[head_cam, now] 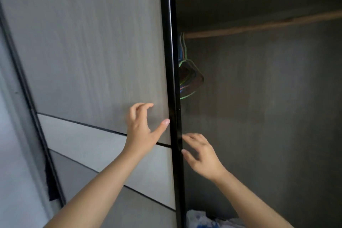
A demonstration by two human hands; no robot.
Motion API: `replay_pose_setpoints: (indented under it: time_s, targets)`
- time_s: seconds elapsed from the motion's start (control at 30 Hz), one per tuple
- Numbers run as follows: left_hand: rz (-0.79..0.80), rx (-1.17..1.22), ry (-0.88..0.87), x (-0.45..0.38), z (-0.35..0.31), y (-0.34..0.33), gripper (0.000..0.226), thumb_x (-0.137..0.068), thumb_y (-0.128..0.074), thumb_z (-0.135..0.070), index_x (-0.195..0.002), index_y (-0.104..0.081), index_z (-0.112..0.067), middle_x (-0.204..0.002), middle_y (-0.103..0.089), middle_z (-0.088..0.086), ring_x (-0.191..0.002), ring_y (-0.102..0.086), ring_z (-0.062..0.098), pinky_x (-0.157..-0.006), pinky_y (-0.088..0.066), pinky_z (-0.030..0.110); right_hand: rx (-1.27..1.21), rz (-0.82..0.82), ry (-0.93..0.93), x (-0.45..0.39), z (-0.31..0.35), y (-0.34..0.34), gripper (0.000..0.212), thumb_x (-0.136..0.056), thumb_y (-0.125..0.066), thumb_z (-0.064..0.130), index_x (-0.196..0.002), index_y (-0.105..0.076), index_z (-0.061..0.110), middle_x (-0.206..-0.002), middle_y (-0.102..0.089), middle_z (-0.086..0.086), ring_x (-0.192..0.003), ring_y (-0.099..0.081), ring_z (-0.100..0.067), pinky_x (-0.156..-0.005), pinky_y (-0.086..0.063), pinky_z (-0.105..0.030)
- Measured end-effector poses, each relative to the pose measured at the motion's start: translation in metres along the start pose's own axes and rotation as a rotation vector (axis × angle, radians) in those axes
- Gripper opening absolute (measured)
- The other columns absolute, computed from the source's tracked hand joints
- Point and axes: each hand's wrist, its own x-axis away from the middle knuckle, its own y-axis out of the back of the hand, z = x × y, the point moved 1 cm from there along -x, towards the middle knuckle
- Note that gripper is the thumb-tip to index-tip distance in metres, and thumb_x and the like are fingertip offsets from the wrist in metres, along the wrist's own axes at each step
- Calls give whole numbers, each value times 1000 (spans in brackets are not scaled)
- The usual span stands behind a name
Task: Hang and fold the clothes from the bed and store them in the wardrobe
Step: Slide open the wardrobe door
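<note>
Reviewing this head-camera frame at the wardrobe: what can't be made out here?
- Hangers: number unclear; the black door frame hides part of the bunch.
- Fabric at the wardrobe bottom: cut off by the lower edge, type unclear.
- Right hand: motion-blurred; contact with the frame uncertain.
- Dark item left of the door: mostly hidden behind its edge.

We see a wardrobe door of matt grey wood-grain laminate, crossed by a smoother, paler band. Its edge frame looks glossy black, perhaps metal. The rail inside looks like bare wood. The hangers seem thin, shiny, coloured plastic. The inner walls look dull.
</note>
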Motion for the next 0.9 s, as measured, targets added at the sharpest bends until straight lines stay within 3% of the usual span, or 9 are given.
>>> replay_pose_setpoints:
  time_s: [0.07, 0.23, 0.33, 0.4, 0.47, 0.6, 0.67, 0.77, 0.9]
  targets:
    - [-26, -12, 54, -3, 7, 0, 75, -67, -49, -56, -115, -55, 1, -115, -44, 17, -112, -43, 27, -94, -20, 11, -4, 5, 6, -18, -2, -13, 58, -79, -46, 37, -123, -55, 0, -119, -59, -15, -113, -50, -21, -100, -23, -12]
    - [-102, -77, 183, -5, 29, 2, 77, -63, -47, -58, -113, -55, 0, -113, -47, 17, -113, -43, 30, -96, -27, 26, -215, 240, -134, -53, -14, -65, 92, -85, -50, 56, -146, -6, 4, -155, -8, -9, -143, -8, -17, -99, 3, -4]
    - [-138, -85, 214, -12, 56, 10, 68, -64, -47, -57, -105, -58, -4, -107, -45, 7, -107, -47, 27, -97, -36, 34, -276, 312, -174, -68, -16, -101, 124, -57, -28, 91, -146, -4, 7, -153, -9, -2, -143, -7, -14, -99, 4, -3]
    - [-143, -43, 237, -15, 72, 18, 61, -64, -49, -57, -105, -56, -11, -107, -44, 1, -106, -45, 18, -99, -40, 38, -342, 367, -147, -73, -7, -123, 93, -78, -36, 73, -143, -9, 13, -147, -14, 5, -140, -12, -9, -98, 0, 3]
    - [-109, -59, 239, -20, 85, 25, 57, -68, -54, -52, -106, -56, -9, -107, -46, 1, -107, -45, 18, -97, -33, 23, -472, 386, -150, -74, 2, -142, 90, -82, -32, 66, -146, -8, 8, -145, -17, 7, -135, -18, -4, -98, -8, 2]
    - [6, -93, 290, -28, 108, 40, 20, -81, -69, -24, -88, -53, -16, -112, -40, 1, -112, -43, 18, -92, -22, 10, -513, 237, -272, -78, 11, -166, 73, -91, -36, 47, -145, -10, 5, -138, -46, -10, -125, -47, -23, -97, -33, -19]
    - [39, -127, 268, -30, 117, 44, 21, -81, -70, -18, -75, -50, -20, -113, -34, 2, -109, -38, 12, -88, -18, 5, -492, 171, -261, -80, 9, -175, 76, -87, -34, 54, -141, -19, 2, -133, -50, -14, -121, -50, -25, -97, -36, -24]
    - [95, -127, 240, -38, 121, 50, 33, -80, -71, -16, -65, -44, -27, -107, -32, 2, -105, -35, 9, -84, -19, 3, -451, 153, -285, -81, 6, -180, 54, -96, -37, 33, -133, -25, -5, -117, -56, -10, -107, -56, -26, -81, -38, -22]
    - [132, -102, 179, -40, 122, 53, 26, -78, -72, -18, -90, -50, -15, -100, -38, 1, -93, -43, 18, -74, -29, 12, -374, 211, -343, -83, 11, -177, 48, -98, -34, 31, -133, -23, 0, -113, -57, -13, -108, -56, -32, -87, -42, -34]
